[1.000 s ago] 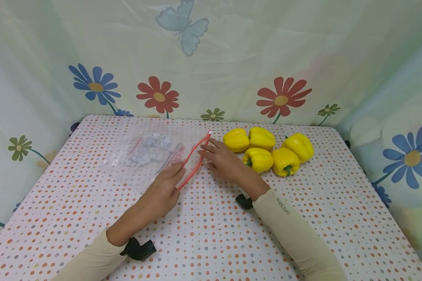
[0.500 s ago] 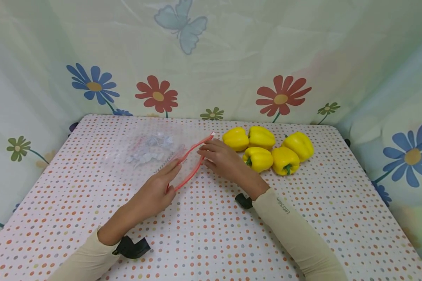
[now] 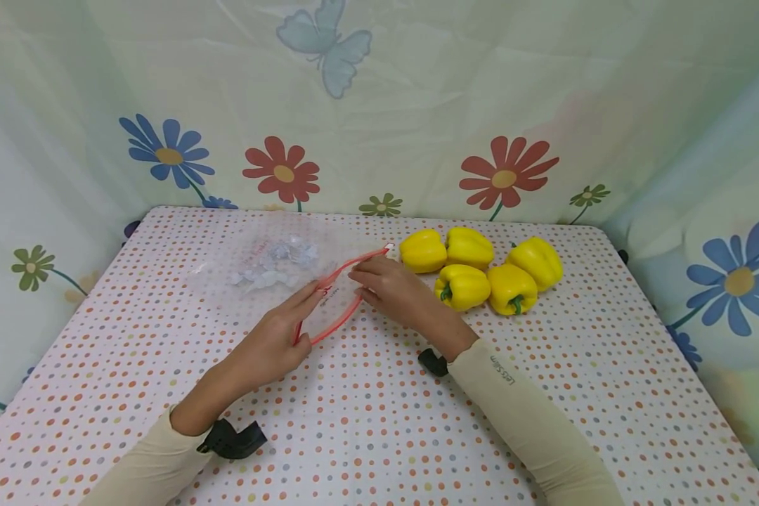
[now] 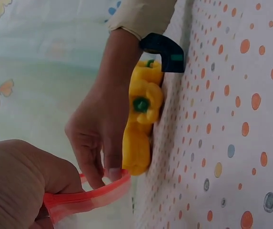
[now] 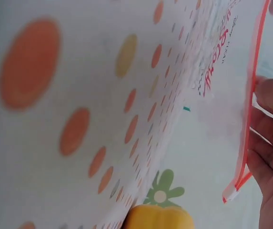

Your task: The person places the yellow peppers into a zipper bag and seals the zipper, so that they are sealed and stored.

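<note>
A clear zip bag (image 3: 253,295) with a red-edged mouth (image 3: 336,325) lies on the table, pale crumpled pieces (image 3: 284,256) showing in or under it. The left hand (image 3: 268,351) grips the near-left end of the mouth, fingers on one side and thumb at the other; the left wrist view has this hand (image 4: 22,186) at the red rim (image 4: 91,200). At the mouth's far-right part the right hand (image 3: 398,292) holds the rim with bent fingers. In the right wrist view its fingers (image 5: 265,138) lie against the red strip (image 5: 250,100), near the white slider (image 5: 230,192).
Several yellow bell peppers (image 3: 512,288) sit grouped on the table right of the bag, beyond the right wrist. The dotted table (image 3: 379,436) meets a flowered curtain (image 3: 392,105) at its back edge, with more curtain at both sides.
The bag's mouth has spread wider. The left hand has shifted slightly left and toward the near edge, and the right hand a little left. The slider end has moved a little right. The peppers stay in place.
</note>
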The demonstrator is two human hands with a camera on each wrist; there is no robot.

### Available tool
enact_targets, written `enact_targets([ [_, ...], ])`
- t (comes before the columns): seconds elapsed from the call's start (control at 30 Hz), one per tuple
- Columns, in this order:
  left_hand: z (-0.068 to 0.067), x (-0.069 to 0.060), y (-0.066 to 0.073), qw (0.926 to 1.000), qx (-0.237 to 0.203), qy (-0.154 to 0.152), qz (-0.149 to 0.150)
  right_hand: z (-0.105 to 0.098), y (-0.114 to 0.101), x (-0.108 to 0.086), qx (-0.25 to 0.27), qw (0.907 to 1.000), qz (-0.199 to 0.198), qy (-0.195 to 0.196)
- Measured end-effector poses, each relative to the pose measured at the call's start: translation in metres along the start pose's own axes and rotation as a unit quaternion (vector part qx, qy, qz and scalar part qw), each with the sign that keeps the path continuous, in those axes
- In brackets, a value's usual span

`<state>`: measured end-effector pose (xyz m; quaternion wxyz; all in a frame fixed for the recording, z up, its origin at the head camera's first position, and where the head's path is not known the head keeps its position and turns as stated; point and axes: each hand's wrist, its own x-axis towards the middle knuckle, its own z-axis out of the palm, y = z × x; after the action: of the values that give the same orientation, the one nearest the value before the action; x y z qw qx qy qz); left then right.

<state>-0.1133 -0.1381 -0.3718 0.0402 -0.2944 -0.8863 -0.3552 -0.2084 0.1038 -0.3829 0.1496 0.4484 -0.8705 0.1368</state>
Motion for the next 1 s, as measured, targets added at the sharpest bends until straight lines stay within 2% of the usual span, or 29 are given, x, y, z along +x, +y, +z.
enact_targets([
  [0.23,-0.004,-0.001,-0.001,1.0,0.004,-0.002,-0.005,0.001,-0.003,0.001,-0.005,0.9948,0.049,-0.089],
  [0.3,-0.005,-0.001,-0.001,1.0,0.004,0.001,-0.005,0.001,-0.004,0.002,-0.012,0.9931,0.061,-0.099],
  [0.43,-0.008,-0.001,-0.002,0.9998,0.018,0.004,0.005,0.001,-0.009,0.003,-0.032,0.9931,0.071,-0.088],
  [0.6,-0.007,-0.001,-0.006,0.9943,0.101,-0.007,0.035,0.0,-0.016,0.005,-0.067,0.992,0.081,-0.07],
  [0.73,-0.007,-0.001,-0.009,0.9877,0.152,-0.025,0.029,0.0,-0.021,0.007,-0.079,0.9912,0.086,-0.062],
  [0.87,-0.01,0.0,-0.009,0.9867,0.159,-0.028,0.013,-0.001,-0.023,0.008,-0.081,0.9907,0.092,-0.06],
  [1.0,-0.016,0.001,-0.008,0.989,0.148,-0.004,0.011,-0.003,-0.025,0.007,-0.084,0.9906,0.092,-0.057],
])
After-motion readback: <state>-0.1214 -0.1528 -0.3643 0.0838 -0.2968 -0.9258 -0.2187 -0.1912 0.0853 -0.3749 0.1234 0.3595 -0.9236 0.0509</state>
